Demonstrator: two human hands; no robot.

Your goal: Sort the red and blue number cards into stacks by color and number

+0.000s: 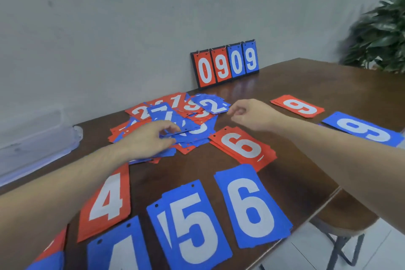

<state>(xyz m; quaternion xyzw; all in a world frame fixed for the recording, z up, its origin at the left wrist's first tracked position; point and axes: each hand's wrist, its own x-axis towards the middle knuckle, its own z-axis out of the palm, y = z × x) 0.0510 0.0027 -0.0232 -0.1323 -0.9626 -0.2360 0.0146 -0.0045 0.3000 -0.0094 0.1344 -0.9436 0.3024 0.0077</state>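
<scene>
A mixed heap of red and blue number cards (pixel 182 114) lies mid-table. My left hand (pixel 146 138) rests on the heap's near side and pinches a blue card (pixel 184 131) between thumb and fingers. My right hand (pixel 252 114) hovers just right of the heap with fingers loosely curled, holding nothing. Sorted stacks lie around: red 6 (pixel 243 147), blue 6 (pixel 252 206), blue 5 (pixel 192 226), red 4 (pixel 107 201), blue 4 (pixel 118 250), red 9 (pixel 298 106), blue 9 (pixel 363 129).
A flip scoreboard (pixel 225 63) reading 0909 leans against the wall at the back of the brown table (pixel 295 81). A potted plant (pixel 381 33) stands at the far right. A stool (pixel 344 221) sits below the table's right edge.
</scene>
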